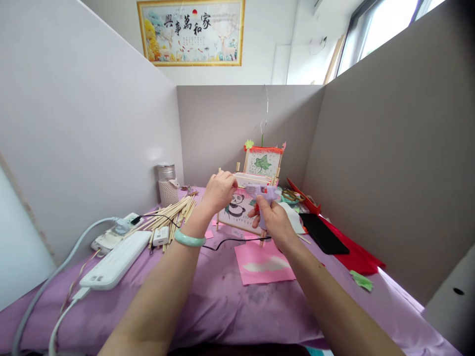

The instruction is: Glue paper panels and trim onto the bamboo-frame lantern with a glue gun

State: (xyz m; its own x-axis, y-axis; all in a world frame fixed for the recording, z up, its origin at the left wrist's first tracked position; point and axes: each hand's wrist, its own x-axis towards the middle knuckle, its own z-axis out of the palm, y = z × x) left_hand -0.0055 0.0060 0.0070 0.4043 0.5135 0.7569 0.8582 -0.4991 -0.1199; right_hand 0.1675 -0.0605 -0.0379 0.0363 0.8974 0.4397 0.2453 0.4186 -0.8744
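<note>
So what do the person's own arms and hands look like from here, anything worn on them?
Both forearms are bare, with no sleeves in view. The left hand has a smooth pale green bangle round its wrist. The right hand shows no gloves, and no watch or bracelet on its wrist. Any rings are too small to tell.

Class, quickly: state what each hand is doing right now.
Left hand: closed, pinching the top edge of the small wooden-stick frame with the panda drawing.
Right hand: closed around the lilac plastic glue gun.

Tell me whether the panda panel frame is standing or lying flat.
Standing. The panda panel frame rises upright off the purple cloth, its face toward the camera.
</note>
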